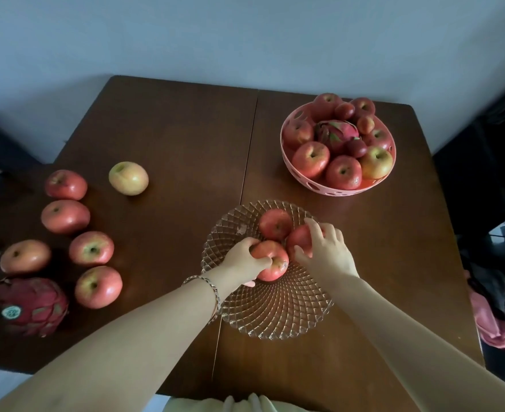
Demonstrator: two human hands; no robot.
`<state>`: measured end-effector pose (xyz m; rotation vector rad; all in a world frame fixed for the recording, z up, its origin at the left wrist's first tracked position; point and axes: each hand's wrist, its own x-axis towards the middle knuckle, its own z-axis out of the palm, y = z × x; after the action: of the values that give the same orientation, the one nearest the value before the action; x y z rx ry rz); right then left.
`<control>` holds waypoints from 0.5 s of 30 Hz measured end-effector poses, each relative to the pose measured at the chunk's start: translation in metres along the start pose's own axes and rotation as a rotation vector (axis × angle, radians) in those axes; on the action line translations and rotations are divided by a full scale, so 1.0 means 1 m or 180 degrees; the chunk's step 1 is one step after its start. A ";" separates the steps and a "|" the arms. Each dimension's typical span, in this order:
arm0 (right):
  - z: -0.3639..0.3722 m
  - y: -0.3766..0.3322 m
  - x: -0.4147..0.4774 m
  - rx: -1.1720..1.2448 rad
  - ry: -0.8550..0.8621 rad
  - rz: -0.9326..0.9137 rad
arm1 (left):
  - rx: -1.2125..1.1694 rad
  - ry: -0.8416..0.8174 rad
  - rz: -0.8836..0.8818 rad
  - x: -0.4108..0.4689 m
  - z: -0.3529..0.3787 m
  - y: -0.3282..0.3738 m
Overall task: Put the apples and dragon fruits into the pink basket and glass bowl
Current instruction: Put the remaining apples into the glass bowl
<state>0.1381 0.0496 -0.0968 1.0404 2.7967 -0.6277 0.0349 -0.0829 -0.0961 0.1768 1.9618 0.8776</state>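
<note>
The cut-glass bowl [278, 316] sits near the table's front middle with three red apples in its far half. My left hand [242, 260] grips the nearest apple [272, 264] inside the bowl. My right hand [325, 251] is closed over a second apple [300, 237] beside it. A third apple [275, 223] lies free behind them. The pink basket [334, 188] at the back right holds several apples and a dragon fruit [336, 133]. Several loose apples [91, 248] and a yellowish apple [128, 178] lie at the left, with a dragon fruit [29, 306] at the front left.
The dark wooden table [171, 138] stands against a pale wall. Its left side steps outward under the loose fruit. Dark bags and pink cloth [501, 325] lie on the floor past the right edge. A bracelet circles my left wrist.
</note>
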 end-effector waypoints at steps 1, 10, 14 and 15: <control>-0.003 0.001 0.001 -0.0063 -0.0083 0.0035 | 0.0000 -0.0012 -0.0010 0.001 0.000 0.000; -0.029 0.009 -0.008 0.4307 -0.0164 0.1407 | -0.0066 -0.0146 0.0114 0.006 0.005 -0.001; -0.030 0.012 -0.014 0.6083 -0.0873 0.1877 | -0.0016 -0.0144 0.0117 0.006 0.005 -0.001; -0.028 0.013 -0.014 0.6242 -0.1012 0.1828 | -0.0010 -0.0139 0.0111 0.005 0.005 -0.001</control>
<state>0.1587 0.0608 -0.0729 1.3399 0.7095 -2.9421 0.0365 -0.0785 -0.1021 0.2272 1.9217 0.8923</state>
